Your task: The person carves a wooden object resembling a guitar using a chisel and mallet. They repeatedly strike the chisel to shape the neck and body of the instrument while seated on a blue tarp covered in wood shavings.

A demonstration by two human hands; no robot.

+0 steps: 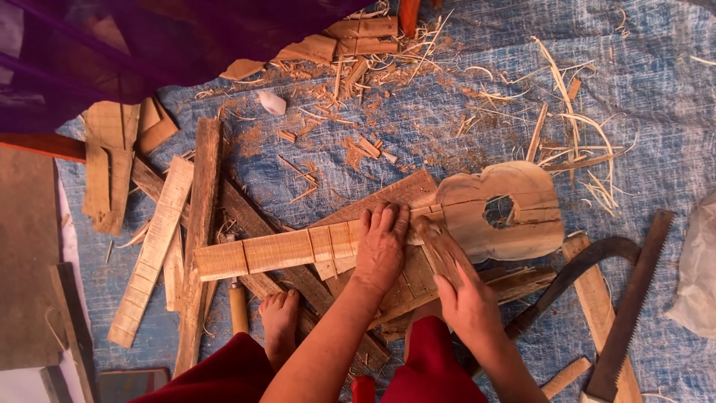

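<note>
The wooden guitar-shaped piece (418,231) lies flat at frame centre, long axis running from 9 o'clock to 3 o'clock: the notched neck points toward 9 o'clock, the body with its round hole toward 3 o'clock. The left hand (382,250) presses palm-down on the neck, fingers extended together. The right hand (466,298) holds a small wooden block (440,250) against the neck-body joint, fingers nearly straight. A saw (630,298) lies at 4 o'clock.

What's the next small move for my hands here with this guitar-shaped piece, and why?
Probably keep the left hand pressing flat on the fretted neck and nudge the small wooden piece under the right hand snug toward the guitar-shaped body. That piece sits right at the joint, where neck and body meet.
</note>
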